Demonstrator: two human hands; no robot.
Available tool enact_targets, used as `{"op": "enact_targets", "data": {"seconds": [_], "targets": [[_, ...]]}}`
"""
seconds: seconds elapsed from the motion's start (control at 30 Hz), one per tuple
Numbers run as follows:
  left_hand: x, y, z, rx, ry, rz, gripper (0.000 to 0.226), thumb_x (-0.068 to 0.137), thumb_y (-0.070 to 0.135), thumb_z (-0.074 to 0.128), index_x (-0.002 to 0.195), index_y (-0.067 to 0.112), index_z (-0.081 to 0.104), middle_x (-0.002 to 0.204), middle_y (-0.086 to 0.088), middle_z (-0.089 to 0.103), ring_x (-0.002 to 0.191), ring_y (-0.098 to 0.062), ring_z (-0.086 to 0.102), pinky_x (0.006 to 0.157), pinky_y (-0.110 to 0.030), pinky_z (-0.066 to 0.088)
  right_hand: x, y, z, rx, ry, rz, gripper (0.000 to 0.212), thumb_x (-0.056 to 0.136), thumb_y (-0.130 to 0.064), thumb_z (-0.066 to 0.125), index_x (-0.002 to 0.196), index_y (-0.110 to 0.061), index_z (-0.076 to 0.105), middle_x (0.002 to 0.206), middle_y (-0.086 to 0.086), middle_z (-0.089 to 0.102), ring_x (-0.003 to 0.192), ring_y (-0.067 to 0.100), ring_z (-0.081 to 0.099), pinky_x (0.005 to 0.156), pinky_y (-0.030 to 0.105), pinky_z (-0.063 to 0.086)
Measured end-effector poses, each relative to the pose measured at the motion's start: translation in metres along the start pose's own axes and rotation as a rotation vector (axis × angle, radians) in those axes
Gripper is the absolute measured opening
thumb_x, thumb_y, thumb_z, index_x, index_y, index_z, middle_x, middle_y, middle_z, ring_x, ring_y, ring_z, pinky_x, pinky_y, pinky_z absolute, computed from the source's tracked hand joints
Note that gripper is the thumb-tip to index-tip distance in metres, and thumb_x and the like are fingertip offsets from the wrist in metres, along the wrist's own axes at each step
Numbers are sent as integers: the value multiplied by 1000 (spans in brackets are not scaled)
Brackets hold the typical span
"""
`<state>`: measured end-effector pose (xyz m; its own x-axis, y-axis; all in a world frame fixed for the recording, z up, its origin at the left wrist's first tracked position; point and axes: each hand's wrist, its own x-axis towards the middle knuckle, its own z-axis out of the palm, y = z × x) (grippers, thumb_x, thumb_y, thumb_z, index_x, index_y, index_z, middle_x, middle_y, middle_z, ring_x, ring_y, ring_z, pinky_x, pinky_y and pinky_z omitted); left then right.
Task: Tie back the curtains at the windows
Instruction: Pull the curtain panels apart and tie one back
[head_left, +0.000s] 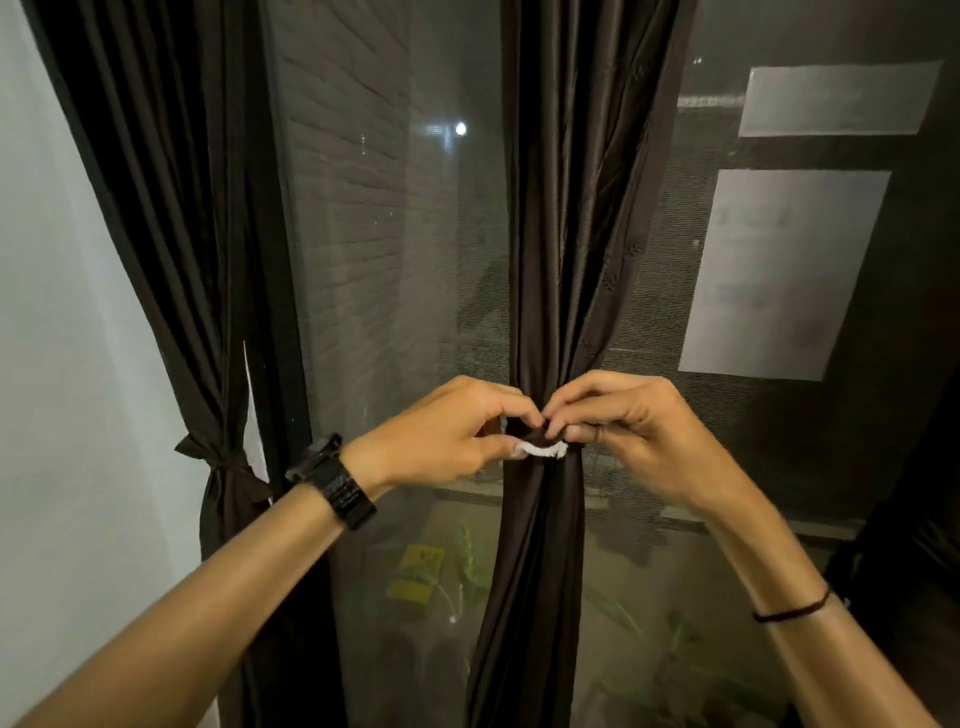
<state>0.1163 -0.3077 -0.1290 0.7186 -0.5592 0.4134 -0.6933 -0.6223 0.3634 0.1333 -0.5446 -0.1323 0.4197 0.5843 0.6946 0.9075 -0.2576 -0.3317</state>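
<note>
A dark brown curtain (561, 234) hangs in the middle of the window, gathered into a narrow bunch at waist height. A dark tie-back band with a white frayed end (543, 449) wraps the bunch. My left hand (447, 431) pinches the white end from the left. My right hand (628, 421) pinches the band from the right, fingertips meeting the left hand's in front of the curtain. A second dark curtain (171, 208) hangs at the left, cinched by a knotted tie (221, 460).
The window pane (389, 260) behind has a mesh screen, with a brick wall outside. White paper sheets (779, 270) are stuck on the right pane. A white wall (52, 364) is at the left. Green plants (472, 561) show below through the glass.
</note>
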Motion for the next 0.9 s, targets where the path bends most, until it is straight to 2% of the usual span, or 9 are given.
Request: {"op": "enact_targets", "data": {"seconds": [0.07, 0.17, 0.23, 0.3, 0.4, 0.53, 0.67, 0.77, 0.9], "targets": [[5, 7, -8, 100, -81, -13, 16, 99, 20, 67, 113, 27, 73, 102, 11, 73, 89, -14, 67, 80, -45, 54, 5, -7, -6, -156, -174, 0, 16, 91, -11, 71, 102, -18, 81, 100, -6, 65, 94, 10, 66, 81, 27, 55], [11, 20, -16, 57, -116, -70, 17, 98, 18, 69, 113, 23, 76, 94, 16, 74, 82, -4, 68, 74, -23, 52, 15, -21, -12, -437, -369, -14, 17, 91, -21, 73, 105, -29, 80, 98, -9, 59, 91, 7, 61, 78, 34, 53], [12, 27, -11, -4, -53, -90, 16, 92, 10, 73, 105, 19, 78, 86, 16, 75, 73, -7, 70, 70, -19, 53, 18, -30, -12, -548, -390, 23, 15, 90, -30, 74, 104, -31, 79, 98, -9, 58, 92, 10, 60, 78, 37, 54], [11, 29, -2, -41, 18, -109, 20, 85, 2, 76, 98, 16, 78, 78, 9, 76, 67, -15, 73, 68, -25, 57, 15, -36, -7, -658, -360, 80, 17, 90, -35, 72, 105, -30, 79, 101, -7, 58, 95, 15, 62, 79, 41, 54], [8, 29, 13, -37, 146, -109, 27, 79, -1, 76, 97, 19, 74, 70, 9, 70, 61, -8, 69, 64, -27, 55, 4, -34, 8, -746, -154, 74, 17, 85, -28, 77, 101, -22, 76, 95, -2, 62, 87, 25, 66, 70, 46, 56], [-2, 44, 28, 99, 324, -82, 26, 79, 11, 71, 100, 26, 70, 59, 10, 61, 61, -6, 61, 69, -30, 53, -5, -28, 20, -678, 173, 109, 41, 72, -15, 85, 95, -18, 51, 80, 0, 60, 66, 27, 61, 54, 44, 53], [-8, 52, 30, -121, 406, -142, 31, 87, 8, 62, 115, 21, 68, 72, 5, 73, 60, -9, 70, 68, -32, 56, -17, -14, 31, -767, 425, -72, 15, 86, -12, 74, 81, -6, 61, 78, 7, 55, 66, 24, 53, 52, 44, 48], [-9, 61, 30, -320, 452, -211, 22, 103, 16, 57, 121, 16, 70, 71, 3, 75, 59, -13, 74, 53, -32, 56, -24, -7, 37, -751, 582, -183, 17, 92, -8, 72, 80, 0, 66, 80, 13, 61, 71, 26, 57, 59, 38, 49], [-6, 63, 32, -491, 607, -301, 8, 95, 20, 75, 97, 15, 80, 74, 4, 79, 54, -17, 73, 46, -24, 48, -23, -8, 36, -806, 724, -225, 19, 90, -12, 79, 78, 1, 70, 78, 15, 62, 72, 29, 53, 59, 41, 43]]}}
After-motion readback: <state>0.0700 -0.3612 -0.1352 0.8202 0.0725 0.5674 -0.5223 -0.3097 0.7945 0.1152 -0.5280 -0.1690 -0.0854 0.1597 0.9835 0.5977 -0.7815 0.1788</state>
